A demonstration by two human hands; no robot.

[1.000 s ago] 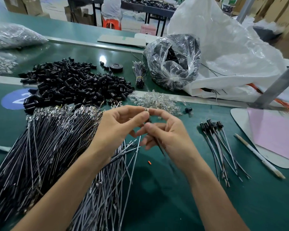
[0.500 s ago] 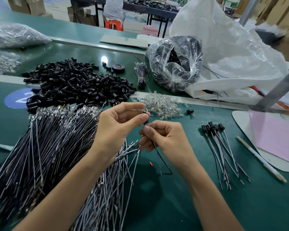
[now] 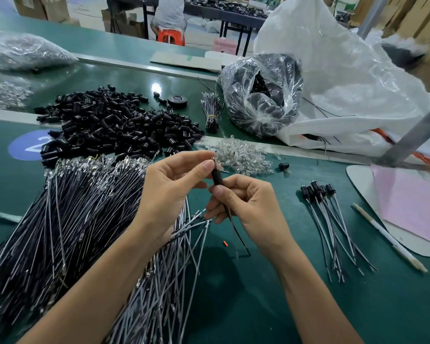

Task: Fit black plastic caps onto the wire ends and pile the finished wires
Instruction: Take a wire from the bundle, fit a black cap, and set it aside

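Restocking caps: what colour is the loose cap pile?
The cap pile is black, clearest in the head view.

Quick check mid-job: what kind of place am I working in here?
Likely a factory assembly bench: green work table, big heap of loose black plastic caps, bulk pile of black and grey wires.

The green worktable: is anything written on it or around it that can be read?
"2": white digit on the blue round sticker on the green table; black caps cover the sticker's right edge.
Cardboard boxes behind: any print is too blurred to read.
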